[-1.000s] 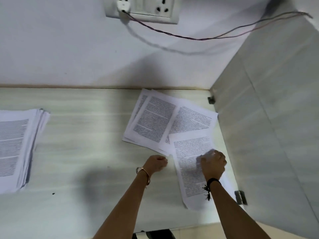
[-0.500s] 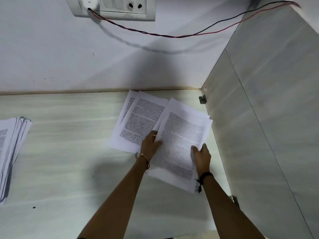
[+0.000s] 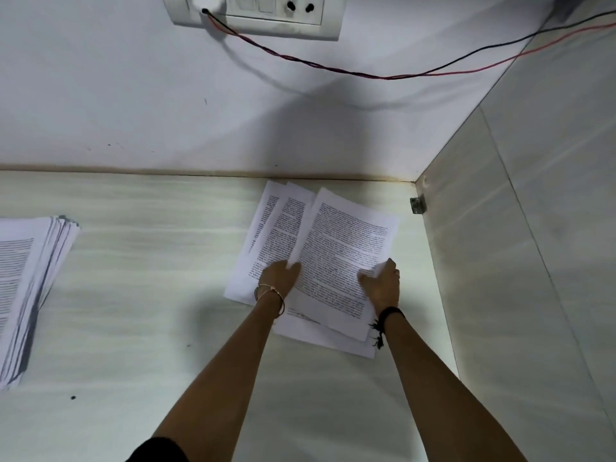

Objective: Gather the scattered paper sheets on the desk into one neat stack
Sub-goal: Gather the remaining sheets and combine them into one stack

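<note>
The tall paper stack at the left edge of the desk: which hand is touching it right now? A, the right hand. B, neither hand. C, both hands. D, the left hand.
B: the left hand and the right hand both hold the loose sheets, well to the right of the stack.

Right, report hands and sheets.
Left hand, right hand grip top sheet by its side edges. Sheets below fanned, unsquared. Other stack apart, far left.

The sheets (image 3: 343, 258) are white with black print, the desk (image 3: 150, 295) pale wood-grain.
</note>
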Available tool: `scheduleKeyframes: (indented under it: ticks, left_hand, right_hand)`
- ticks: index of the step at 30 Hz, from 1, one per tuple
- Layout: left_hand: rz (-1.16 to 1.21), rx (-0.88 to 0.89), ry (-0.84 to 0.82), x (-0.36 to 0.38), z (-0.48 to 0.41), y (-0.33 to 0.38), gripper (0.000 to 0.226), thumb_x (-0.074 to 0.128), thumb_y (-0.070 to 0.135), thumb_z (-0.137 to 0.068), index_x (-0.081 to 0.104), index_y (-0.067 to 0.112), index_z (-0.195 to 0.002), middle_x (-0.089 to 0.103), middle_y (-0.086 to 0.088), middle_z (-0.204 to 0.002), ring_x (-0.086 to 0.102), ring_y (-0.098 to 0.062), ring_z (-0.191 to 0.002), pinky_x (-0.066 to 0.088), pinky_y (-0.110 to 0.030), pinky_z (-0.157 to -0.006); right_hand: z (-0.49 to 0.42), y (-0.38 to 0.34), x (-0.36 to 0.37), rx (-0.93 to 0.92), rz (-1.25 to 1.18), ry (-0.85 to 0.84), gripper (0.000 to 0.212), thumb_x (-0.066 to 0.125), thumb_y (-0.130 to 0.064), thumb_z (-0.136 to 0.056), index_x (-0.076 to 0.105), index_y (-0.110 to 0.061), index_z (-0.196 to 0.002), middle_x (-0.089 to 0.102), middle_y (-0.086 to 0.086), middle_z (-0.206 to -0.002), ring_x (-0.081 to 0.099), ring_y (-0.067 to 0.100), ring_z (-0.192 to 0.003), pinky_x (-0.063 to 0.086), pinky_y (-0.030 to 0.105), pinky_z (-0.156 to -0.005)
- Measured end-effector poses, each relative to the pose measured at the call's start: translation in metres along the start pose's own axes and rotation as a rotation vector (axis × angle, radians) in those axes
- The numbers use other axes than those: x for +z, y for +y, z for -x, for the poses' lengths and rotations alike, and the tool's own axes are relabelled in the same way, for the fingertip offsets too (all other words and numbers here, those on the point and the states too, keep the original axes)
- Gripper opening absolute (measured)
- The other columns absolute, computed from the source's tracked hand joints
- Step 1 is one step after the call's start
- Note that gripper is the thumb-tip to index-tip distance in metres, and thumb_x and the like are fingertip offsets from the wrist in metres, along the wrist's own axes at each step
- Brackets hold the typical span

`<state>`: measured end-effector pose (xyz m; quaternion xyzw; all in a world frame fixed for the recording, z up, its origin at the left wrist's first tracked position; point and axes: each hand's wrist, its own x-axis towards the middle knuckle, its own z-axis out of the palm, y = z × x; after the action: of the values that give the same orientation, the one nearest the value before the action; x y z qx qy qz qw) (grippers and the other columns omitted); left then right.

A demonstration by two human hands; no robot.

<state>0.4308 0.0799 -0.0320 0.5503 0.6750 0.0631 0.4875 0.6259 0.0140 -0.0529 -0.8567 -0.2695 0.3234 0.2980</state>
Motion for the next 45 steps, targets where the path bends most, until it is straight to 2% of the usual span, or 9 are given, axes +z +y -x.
scheduleKeyframes:
  ticks: [3, 7, 12, 16, 21, 27, 33, 39, 45]
  left_hand:
    - [-0.042, 0.004, 0.203, -0.017, -0.002, -0.007, 0.025, 0.052, 0.027, -0.083, 0.065, 0.010, -0.094, 0.063, -0.016, -0.108, 0.059, -0.034, -0.102, 0.049, -0.038, -0.080]
    - [-0.115, -0.028, 0.356, -0.041, -0.015, -0.020, 0.047, 0.059, 0.023, -0.084, 0.053, 0.009, -0.128, 0.043, -0.018, -0.134, 0.041, -0.036, -0.124, 0.039, -0.045, -0.098]
    - [0.060, -0.042, 0.189, -0.054, -0.036, -0.031, 0.074, 0.068, 0.037, -0.082, 0.033, 0.008, -0.141, 0.047, -0.018, -0.137, 0.045, -0.037, -0.126, 0.039, -0.046, -0.104]
    - [-0.052, 0.004, 0.140, -0.056, -0.033, -0.035, 0.040, 0.062, 0.038, -0.087, 0.054, 0.004, -0.107, 0.060, -0.018, -0.108, 0.057, -0.036, -0.109, 0.046, -0.034, -0.084]
    - [0.371, -0.104, 0.067, -0.059, -0.026, -0.049, 0.065, 0.075, 0.023, -0.077, 0.033, 0.005, -0.123, 0.052, -0.021, -0.127, 0.054, -0.036, -0.115, 0.045, -0.041, -0.098]
    - [0.755, -0.142, 0.049, -0.050, -0.016, -0.095, 0.061, 0.075, 0.028, -0.057, 0.064, 0.007, -0.114, 0.068, -0.013, -0.113, 0.064, -0.033, -0.104, 0.048, -0.051, -0.098]
    - [1.184, -0.079, 0.329, -0.044, 0.026, -0.104, 0.024, 0.063, 0.010, -0.073, 0.059, -0.003, -0.092, 0.053, -0.008, -0.079, 0.052, -0.020, -0.075, 0.044, -0.034, -0.073]
    - [1.272, -0.262, 0.262, -0.012, 0.069, -0.114, 0.021, 0.049, -0.002, -0.090, 0.055, 0.000, -0.110, 0.059, -0.016, -0.100, 0.059, -0.025, -0.080, 0.056, -0.024, -0.054]
    - [1.203, -0.324, 0.620, -0.084, 0.068, -0.191, 0.038, 0.066, 0.008, -0.085, 0.041, 0.013, -0.114, 0.055, -0.012, -0.106, 0.055, -0.020, -0.077, 0.051, -0.027, -0.054]
  right_hand:
    - [0.004, -0.011, 0.016, -0.095, 0.106, -0.029, 0.065, 0.069, -0.021, -0.084, 0.037, -0.001, -0.137, 0.041, 0.017, -0.137, 0.037, 0.035, -0.128, 0.036, 0.040, -0.101]
    - [0.018, -0.021, 0.034, 0.003, 0.116, 0.177, 0.056, 0.069, -0.019, -0.080, 0.045, -0.003, -0.128, 0.042, 0.019, -0.134, 0.039, 0.035, -0.120, 0.041, 0.043, -0.092]
    - [0.029, -0.028, 0.062, -0.109, 0.050, 0.024, 0.063, 0.067, -0.016, -0.084, 0.037, -0.003, -0.139, 0.037, 0.016, -0.140, 0.036, 0.033, -0.127, 0.035, 0.036, -0.101]
    - [0.035, -0.031, 0.068, -0.021, 0.006, 0.171, 0.053, 0.066, -0.016, -0.083, 0.045, -0.005, -0.131, 0.041, 0.016, -0.137, 0.038, 0.035, -0.123, 0.042, 0.044, -0.097]
    - [0.039, -0.029, 0.069, -0.169, -0.021, -0.019, 0.061, 0.061, -0.011, -0.089, 0.034, -0.009, -0.144, 0.037, 0.011, -0.144, 0.034, 0.029, -0.131, 0.035, 0.043, -0.109]
    - [0.050, -0.030, 0.065, -0.188, -0.164, -0.365, 0.053, 0.058, -0.019, -0.094, 0.038, -0.016, -0.143, 0.043, 0.002, -0.144, 0.043, 0.019, -0.131, 0.036, 0.037, -0.112]
    - [0.076, -0.021, 0.065, -0.006, -0.268, -0.143, 0.046, 0.064, -0.031, -0.089, 0.047, -0.012, -0.127, 0.055, 0.000, -0.107, 0.057, 0.024, -0.107, 0.044, 0.026, -0.085]
    - [0.087, -0.030, 0.087, -0.054, -0.307, -0.487, 0.050, 0.066, -0.014, -0.088, 0.044, -0.012, -0.132, 0.057, -0.001, -0.124, 0.055, 0.020, -0.113, 0.045, 0.031, -0.095]
    - [0.071, -0.016, 0.049, -0.082, -0.280, -0.680, 0.055, 0.060, 0.000, -0.090, 0.042, -0.014, -0.140, 0.056, 0.004, -0.133, 0.055, 0.020, -0.120, 0.043, 0.039, -0.104]
